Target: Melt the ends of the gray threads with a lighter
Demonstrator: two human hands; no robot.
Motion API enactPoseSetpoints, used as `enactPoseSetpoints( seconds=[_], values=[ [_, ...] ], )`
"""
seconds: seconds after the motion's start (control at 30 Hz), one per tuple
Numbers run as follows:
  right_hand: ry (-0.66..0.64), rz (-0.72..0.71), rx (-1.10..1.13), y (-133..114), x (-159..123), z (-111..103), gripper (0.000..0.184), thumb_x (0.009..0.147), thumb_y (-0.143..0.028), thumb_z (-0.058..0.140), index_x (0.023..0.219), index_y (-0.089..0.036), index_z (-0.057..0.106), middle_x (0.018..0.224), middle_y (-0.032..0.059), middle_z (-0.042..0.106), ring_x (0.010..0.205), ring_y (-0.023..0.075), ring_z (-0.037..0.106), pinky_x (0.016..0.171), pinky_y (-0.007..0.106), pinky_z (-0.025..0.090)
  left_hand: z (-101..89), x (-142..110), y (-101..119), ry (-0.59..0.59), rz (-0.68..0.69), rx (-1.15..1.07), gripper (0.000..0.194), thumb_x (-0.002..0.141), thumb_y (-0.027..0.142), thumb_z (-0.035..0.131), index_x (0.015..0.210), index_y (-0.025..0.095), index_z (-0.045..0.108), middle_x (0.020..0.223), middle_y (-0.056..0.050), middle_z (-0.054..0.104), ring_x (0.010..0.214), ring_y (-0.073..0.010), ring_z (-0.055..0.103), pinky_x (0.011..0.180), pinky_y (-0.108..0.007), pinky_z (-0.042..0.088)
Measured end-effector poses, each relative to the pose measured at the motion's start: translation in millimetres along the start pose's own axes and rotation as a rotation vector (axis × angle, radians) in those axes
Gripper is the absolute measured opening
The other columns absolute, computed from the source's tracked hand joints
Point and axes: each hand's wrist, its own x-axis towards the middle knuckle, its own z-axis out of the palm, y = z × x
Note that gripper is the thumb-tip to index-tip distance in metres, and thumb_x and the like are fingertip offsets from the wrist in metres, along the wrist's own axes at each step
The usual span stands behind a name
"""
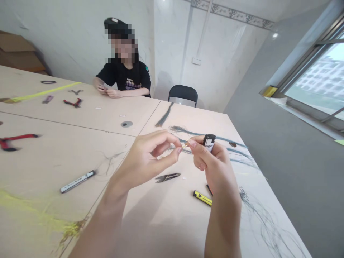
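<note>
Above the table, my left hand [149, 157] is closed in a pinch of thumb and forefinger on a small yellow-gold piece [185, 146], perhaps thread or wire, too small to make out. The other end of that piece meets the thumb and forefinger of my right hand [215, 163]. A lighter [209, 142] with a black top and a pale printed body is also held in my right hand, upright behind the thumb. Below the hands lies a pair of thread snips [168, 177]. Beside my right wrist rests a yellow lighter [202, 197], partly covered by the forearm.
Dark teal thread bundles [215, 137] lie beyond my hands; loose threads [266, 218] spread at right. A white lighter-like stick [77, 181], yellow threads [34, 211] and red-handled pliers [18, 138] are at left. A person [123, 75] sits across the table, near an unoccupied chair [183, 93].
</note>
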Motion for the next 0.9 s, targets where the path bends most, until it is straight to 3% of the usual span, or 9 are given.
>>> enactPoseSetpoints(
  seconds=[0.2, 0.27, 0.5, 0.63, 0.9],
  values=[
    [0.022, -0.014, -0.099, -4, -2, 0, 0.019, 0.078, -0.042, 0.081, 0.081, -0.025, 0.075, 0.069, -0.0027, 0.059, 0.053, 0.0077, 0.031, 0.053, 0.026, 0.03, 4.2, 2, 4, 0.055, -0.028, -0.021, 0.01, 0.088, 0.013, 0.062, 0.081, 0.021, 0.064, 0.057, 0.009, 0.032, 0.051, -0.0058, 0.037, 0.052, -0.018, 0.032],
    [0.035, -0.001, -0.123, -6, -2, 1, 0.019, 0.078, -0.042, 0.081, 0.08, -0.024, 0.075, 0.072, -0.0016, 0.061, 0.054, 0.0082, 0.032, 0.053, 0.027, 0.029, 4.6, 2, 4, 0.058, -0.038, -0.012, 0.01, 0.087, 0.014, 0.062, 0.081, 0.021, 0.064, 0.056, 0.009, 0.03, 0.051, -0.006, 0.036, 0.052, -0.018, 0.033],
    [0.039, -0.047, -0.202, -3, -1, -1, 0.023, 0.085, -0.045, 0.072, 0.085, -0.022, 0.071, 0.057, -0.0051, 0.042, 0.053, 0.0098, 0.031, 0.051, 0.027, 0.026, 9.5, 0, 0, 0.107, -0.057, 0.027, 0.008, 0.087, 0.016, 0.063, 0.081, 0.021, 0.064, 0.056, 0.008, 0.029, 0.052, -0.0066, 0.039, 0.054, -0.018, 0.036],
    [0.086, -0.088, -0.193, 1, 1, -4, 0.026, 0.085, -0.048, 0.073, 0.083, -0.022, 0.071, 0.055, -0.0054, 0.041, 0.052, 0.0099, 0.032, 0.051, 0.027, 0.027, 11.4, 0, 0, 0.103, -0.074, 0.021, 0.008, 0.087, 0.017, 0.063, 0.08, 0.021, 0.064, 0.056, 0.008, 0.029, 0.052, -0.0064, 0.039, 0.054, -0.017, 0.036],
    [0.053, -0.073, -0.204, 0, 1, -3, 0.025, 0.088, -0.045, 0.07, 0.081, -0.022, 0.065, 0.056, -0.0062, 0.039, 0.053, 0.0101, 0.032, 0.054, 0.027, 0.028, 13.5, 0, 3, 0.058, -0.088, 0.005, 0.008, 0.087, 0.018, 0.064, 0.081, 0.022, 0.065, 0.056, 0.009, 0.03, 0.052, -0.0055, 0.038, 0.056, -0.016, 0.037]
  ],
)
